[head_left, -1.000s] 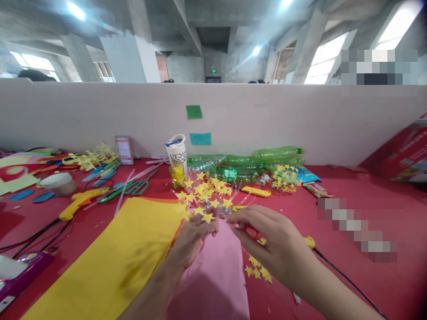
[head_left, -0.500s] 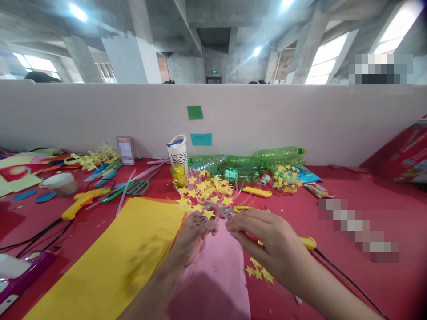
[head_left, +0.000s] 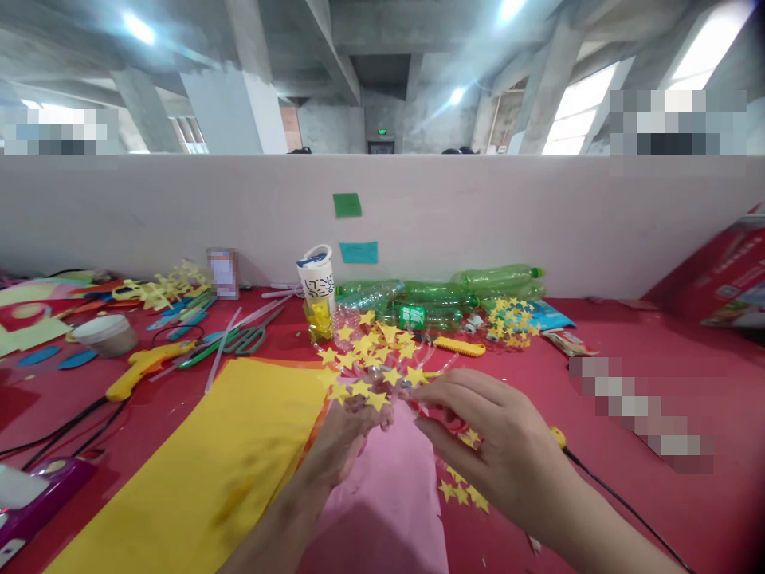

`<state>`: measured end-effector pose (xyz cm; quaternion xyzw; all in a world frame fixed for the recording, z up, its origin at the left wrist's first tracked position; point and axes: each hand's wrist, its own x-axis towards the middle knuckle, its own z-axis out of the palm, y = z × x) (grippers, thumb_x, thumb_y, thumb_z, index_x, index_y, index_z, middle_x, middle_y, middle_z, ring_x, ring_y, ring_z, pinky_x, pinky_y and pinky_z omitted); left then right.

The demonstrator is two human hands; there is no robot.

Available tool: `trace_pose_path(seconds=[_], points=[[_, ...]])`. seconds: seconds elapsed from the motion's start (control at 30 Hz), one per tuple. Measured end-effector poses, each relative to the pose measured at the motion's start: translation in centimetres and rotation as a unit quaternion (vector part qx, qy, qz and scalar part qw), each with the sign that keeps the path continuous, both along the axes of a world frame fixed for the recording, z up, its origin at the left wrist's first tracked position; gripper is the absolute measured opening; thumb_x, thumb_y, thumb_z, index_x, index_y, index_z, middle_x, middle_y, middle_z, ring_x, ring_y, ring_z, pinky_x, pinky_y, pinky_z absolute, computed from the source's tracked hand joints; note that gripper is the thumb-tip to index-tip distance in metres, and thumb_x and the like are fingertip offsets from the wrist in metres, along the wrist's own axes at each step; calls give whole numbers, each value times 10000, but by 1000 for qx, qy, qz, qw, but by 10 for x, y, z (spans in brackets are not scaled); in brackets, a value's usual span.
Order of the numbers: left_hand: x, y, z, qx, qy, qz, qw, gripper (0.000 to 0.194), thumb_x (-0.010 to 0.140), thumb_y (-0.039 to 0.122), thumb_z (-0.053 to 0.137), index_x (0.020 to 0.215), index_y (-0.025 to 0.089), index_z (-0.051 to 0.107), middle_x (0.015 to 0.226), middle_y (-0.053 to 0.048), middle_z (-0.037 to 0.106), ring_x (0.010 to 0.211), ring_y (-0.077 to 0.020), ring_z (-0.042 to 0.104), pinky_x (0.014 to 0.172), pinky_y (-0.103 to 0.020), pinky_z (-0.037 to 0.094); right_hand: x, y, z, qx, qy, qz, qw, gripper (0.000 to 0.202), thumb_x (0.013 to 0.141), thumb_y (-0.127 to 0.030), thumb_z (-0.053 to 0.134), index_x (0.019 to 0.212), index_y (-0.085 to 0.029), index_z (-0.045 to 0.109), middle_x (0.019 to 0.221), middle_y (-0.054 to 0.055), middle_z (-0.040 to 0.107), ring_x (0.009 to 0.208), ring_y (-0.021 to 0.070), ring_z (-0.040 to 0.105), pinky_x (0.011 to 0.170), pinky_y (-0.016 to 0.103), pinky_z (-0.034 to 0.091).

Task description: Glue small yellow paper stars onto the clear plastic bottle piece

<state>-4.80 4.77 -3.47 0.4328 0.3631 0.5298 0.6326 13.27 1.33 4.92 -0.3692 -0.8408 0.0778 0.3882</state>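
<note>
A clear plastic piece cut into curling strips, with yellow paper stars (head_left: 359, 388) fixed on it, spreads out above the table. My left hand (head_left: 352, 426) is closed around its lower part; the grip itself is partly hidden by the stars. My right hand (head_left: 478, 414) reaches in from the right, its fingertips close to the strips' right edge and its thumb a little apart from the fingers. Whether those fingertips touch the plastic I cannot tell. Loose yellow stars (head_left: 462, 494) lie on the table below my right hand.
Yellow paper sheets (head_left: 197, 446) and a pink sheet (head_left: 382, 494) lie under my hands. Behind are green plastic bottles (head_left: 439, 293), a white cup (head_left: 316, 281) and a yellow comb-like tool (head_left: 459, 346). Scissors (head_left: 248, 339) and a yellow glue gun (head_left: 147, 368) lie left.
The starred plastic has turned in my left hand, with more stars now facing me near the grip. My right thumb and fingers have moved apart.
</note>
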Motion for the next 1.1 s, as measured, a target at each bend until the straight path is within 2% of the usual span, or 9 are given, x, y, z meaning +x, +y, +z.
trace_pose_path(seconds=[0.13, 0.23, 0.4, 0.5, 0.6, 0.7, 0.8, 0.97, 1.1], points=[[1, 2, 1, 9, 3, -9, 1000, 147, 623, 246, 725, 688, 154, 630, 656, 3, 564, 578, -98, 462, 512, -216, 366, 1, 0, -1, -18, 5, -6, 1000, 165, 859, -165, 567, 1004, -196, 640, 901, 27, 684, 811, 145, 616, 708, 277, 479], [0, 3, 0, 11, 3, -13, 1000, 124, 625, 218, 724, 681, 152, 635, 669, 2, 567, 600, -97, 470, 545, -212, 388, 3, 1, 1, -19, 14, -5, 1000, 160, 859, -163, 568, 997, -206, 636, 894, 27, 677, 791, 143, 611, 690, 271, 476], [-1, 5, -3, 5, 3, -13, 1000, 154, 669, 203, 703, 812, 158, 664, 758, -13, 612, 598, -85, 471, 522, -197, 377, 12, -3, 12, 9, 41, -18, 999, 131, 872, -131, 529, 931, -203, 621, 784, 11, 645, 676, 118, 580, 607, 239, 454], [-1, 6, -1, -5, -2, -12, 1000, 194, 662, 213, 717, 841, 161, 666, 819, -25, 633, 606, -86, 491, 486, -193, 358, 17, -6, 19, -18, -12, 26, 999, 204, 871, -93, 480, 965, -218, 611, 839, 19, 644, 734, 130, 585, 636, 242, 463], [-1, 6, 1, -14, -4, -7, 1000, 203, 654, 225, 722, 838, 167, 663, 748, -9, 615, 578, -83, 480, 454, -189, 331, 18, -8, 23, -35, -106, 59, 992, 262, 855, -87, 476, 1011, -236, 625, 899, 37, 643, 812, 170, 580, 683, 284, 473], [-1, 6, 3, -22, -8, -6, 1000, 202, 674, 234, 716, 856, 164, 664, 634, 17, 552, 548, -77, 445, 454, -183, 327, 14, -8, 22, -10, -155, 66, 986, 213, 865, -104, 479, 920, -210, 656, 854, 49, 633, 780, 183, 555, 653, 303, 463], [-1, 6, 2, -18, -20, 2, 1000, 203, 664, 230, 732, 841, 163, 657, 665, 14, 562, 582, -77, 462, 507, -181, 371, 9, -6, 21, 24, -159, 79, 984, 235, 889, -97, 448, 831, -183, 658, 796, 54, 625, 726, 173, 542, 644, 311, 453], [0, 6, 0, -20, -17, -8, 1000, 181, 675, 208, 729, 833, 159, 655, 646, 16, 562, 528, -64, 435, 471, -181, 344, 5, -4, 21, 102, -116, 71, 985, 268, 907, -57, 407, 847, -154, 649, 781, 65, 648, 685, 162, 571, 621, 300, 467], [2, 5, -1, -16, -26, -18, 999, 148, 695, 222, 720, 811, 156, 656, 644, 9, 564, 539, -74, 448, 504, -194, 366, 7, -5, 19, 100, -76, 62, 990, 211, 900, -62, 445, 894, -152, 636, 800, 60, 656, 695, 157, 591, 621, 283, 477]])
